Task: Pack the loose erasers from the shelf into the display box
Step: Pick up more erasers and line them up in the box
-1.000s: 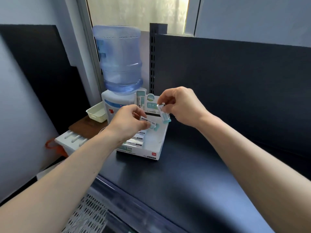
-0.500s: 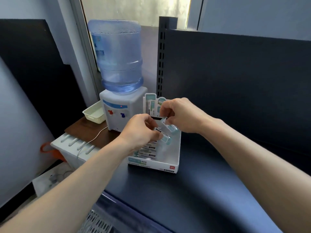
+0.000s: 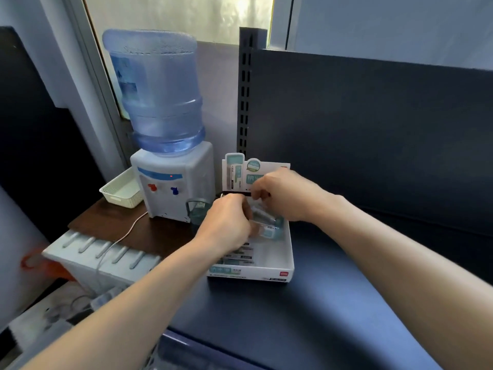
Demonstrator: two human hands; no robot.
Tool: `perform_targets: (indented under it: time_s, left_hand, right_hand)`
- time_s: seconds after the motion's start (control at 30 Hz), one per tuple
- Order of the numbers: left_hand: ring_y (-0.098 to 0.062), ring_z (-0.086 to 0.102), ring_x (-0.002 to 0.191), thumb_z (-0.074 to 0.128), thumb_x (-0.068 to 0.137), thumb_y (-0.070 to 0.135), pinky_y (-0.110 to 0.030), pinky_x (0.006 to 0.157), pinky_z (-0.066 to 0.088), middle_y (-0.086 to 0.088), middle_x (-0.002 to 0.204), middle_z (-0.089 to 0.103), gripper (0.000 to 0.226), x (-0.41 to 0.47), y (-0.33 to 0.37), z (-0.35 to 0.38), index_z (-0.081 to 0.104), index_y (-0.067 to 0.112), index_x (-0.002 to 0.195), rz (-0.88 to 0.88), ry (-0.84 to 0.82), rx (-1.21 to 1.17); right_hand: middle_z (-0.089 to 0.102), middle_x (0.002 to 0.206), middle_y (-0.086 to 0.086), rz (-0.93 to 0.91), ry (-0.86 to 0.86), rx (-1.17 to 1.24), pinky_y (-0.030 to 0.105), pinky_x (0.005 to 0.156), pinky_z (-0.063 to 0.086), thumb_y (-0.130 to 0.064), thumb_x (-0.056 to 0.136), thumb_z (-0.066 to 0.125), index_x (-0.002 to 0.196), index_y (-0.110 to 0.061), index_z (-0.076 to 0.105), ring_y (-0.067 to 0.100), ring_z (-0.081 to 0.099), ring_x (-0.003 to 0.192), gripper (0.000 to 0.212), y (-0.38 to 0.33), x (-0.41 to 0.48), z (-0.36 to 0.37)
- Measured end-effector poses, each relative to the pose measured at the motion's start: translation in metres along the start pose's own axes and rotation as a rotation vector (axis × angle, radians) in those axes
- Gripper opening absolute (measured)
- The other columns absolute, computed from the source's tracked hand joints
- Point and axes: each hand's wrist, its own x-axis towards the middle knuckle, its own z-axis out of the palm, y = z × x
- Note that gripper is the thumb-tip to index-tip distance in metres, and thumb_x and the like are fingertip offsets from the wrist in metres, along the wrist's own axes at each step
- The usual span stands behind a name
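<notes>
L hand [image 3: 226,225] pinched an eraser [image 3: 271,232] w/ curled fingers, low inside the display box [image 3: 250,274]. R hand [image 3: 288,196], just beside it, had its fingers curled on a second eraser [image 3: 262,213]; the view was blurry there, both over the box's back half. Packed erasers [image 3: 238,256] lay in the box's front-left part; the box sat at the left end of the dark blue shelf [image 3: 306,316], w/ a water dispenser [image 3: 173,188] and white basket [image 3: 121,190] further left.

The display box [image 3: 289,249] is white (teal print), the shelf [image 3: 306,316] navy, the bottle [image 3: 157,89] blue.
</notes>
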Motion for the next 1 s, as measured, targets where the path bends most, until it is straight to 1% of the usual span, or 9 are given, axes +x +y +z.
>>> perform_targets:
  time_s: [0.2, 0.47, 0.57, 0.63, 0.7, 0.8, 0.9, 0.97, 1.0]
  left_hand:
    - [-0.029, 0.066, 0.078, 0.076, 0.073, 0.017, -0.042, 0.073, 0.057, -0.009, 0.084, 0.066, 0.021, 0.001, 0.001, -0.001, 0.055, 0.018, 0.074, -0.019, 0.001, -0.03]
    - [-0.029, 0.066, 0.081, 0.076, 0.072, 0.014, -0.042, 0.075, 0.057, -0.007, 0.088, 0.065, 0.021, -0.002, 0.001, -0.002, 0.056, 0.018, 0.077, -0.008, -0.009, 0.001]
    - [-0.028, 0.066, 0.08, 0.077, 0.071, 0.013, -0.043, 0.075, 0.057, -0.007, 0.088, 0.065, 0.021, -0.002, 0.001, -0.004, 0.059, 0.018, 0.079, -0.007, -0.015, 0.01]
    - [-0.027, 0.066, 0.079, 0.077, 0.07, 0.012, -0.043, 0.075, 0.058, -0.008, 0.089, 0.066, 0.021, -0.002, 0.0, -0.004, 0.059, 0.017, 0.08, -0.003, -0.025, 0.025]
    - [-0.028, 0.066, 0.079, 0.077, 0.07, 0.012, -0.043, 0.074, 0.058, -0.008, 0.09, 0.066, 0.022, -0.002, -0.001, -0.004, 0.06, 0.017, 0.082, 0.001, -0.035, 0.041]
    - [-0.028, 0.066, 0.079, 0.078, 0.07, 0.013, -0.041, 0.074, 0.058, -0.008, 0.091, 0.066, 0.021, -0.001, -0.001, -0.003, 0.062, 0.014, 0.085, 0.006, -0.038, 0.065]
    - [-0.027, 0.066, 0.079, 0.077, 0.073, 0.013, -0.037, 0.074, 0.057, -0.008, 0.093, 0.065, 0.02, -0.001, -0.003, -0.003, 0.064, 0.013, 0.088, 0.004, -0.017, 0.066]
    - [-0.026, 0.063, 0.073, 0.076, 0.073, 0.012, -0.033, 0.069, 0.055, -0.008, 0.091, 0.065, 0.019, 0.001, -0.006, -0.003, 0.063, 0.015, 0.086, 0.007, 0.002, 0.054]
    - [-0.025, 0.061, 0.07, 0.076, 0.072, 0.011, -0.032, 0.067, 0.054, -0.008, 0.087, 0.064, 0.018, 0.002, -0.006, -0.003, 0.063, 0.015, 0.084, 0.005, 0.007, 0.039]
  right_hand:
    - [0.066, 0.101, 0.003, 0.059, -0.025, -0.021, 0.037, 0.08, 0.054, -0.009, 0.086, 0.055, 0.095, -0.02, 0.07, 0.026, 0.06, 0.093, 0.021, 0.005, -0.008, -0.004]
    - [0.055, 0.083, 0.003, 0.131, -0.093, -0.119, 0.023, 0.049, 0.033, -0.023, 0.084, 0.063, 0.096, -0.015, 0.069, 0.025, 0.053, 0.073, 0.015, -0.002, -0.007, 0.003]
    - [0.055, 0.08, 0.002, 0.129, -0.111, -0.128, 0.023, 0.048, 0.032, -0.021, 0.084, 0.063, 0.093, -0.013, 0.068, 0.024, 0.053, 0.073, 0.013, 0.0, -0.003, 0.004]
    - [0.054, 0.075, 0.001, 0.126, -0.135, -0.133, 0.024, 0.048, 0.033, -0.021, 0.083, 0.063, 0.081, -0.014, 0.063, 0.023, 0.052, 0.072, 0.007, 0.0, -0.001, 0.003]
    - [0.047, 0.066, -0.002, 0.113, -0.143, -0.162, 0.024, 0.046, 0.03, -0.019, 0.082, 0.064, 0.064, -0.018, 0.05, 0.022, 0.049, 0.069, 0.023, -0.001, 0.0, 0.002]
    - [0.041, 0.063, -0.003, 0.089, -0.127, -0.235, 0.023, 0.044, 0.027, -0.015, 0.082, 0.063, 0.057, -0.021, 0.036, 0.021, 0.046, 0.066, 0.037, -0.005, 0.001, 0.004]
    - [0.044, 0.066, 0.001, 0.081, -0.098, -0.265, 0.023, 0.045, 0.029, -0.007, 0.084, 0.058, 0.06, -0.015, 0.043, 0.024, 0.046, 0.066, 0.029, -0.006, 0.001, 0.006]
    - [0.055, 0.08, 0.005, 0.09, -0.087, -0.249, 0.026, 0.052, 0.036, -0.007, 0.085, 0.055, 0.081, -0.011, 0.06, 0.026, 0.05, 0.072, 0.008, -0.003, 0.001, 0.004]
    - [0.059, 0.088, 0.006, 0.106, -0.088, -0.227, 0.027, 0.056, 0.038, -0.007, 0.085, 0.054, 0.092, -0.011, 0.065, 0.026, 0.052, 0.074, 0.013, -0.001, 0.001, 0.004]
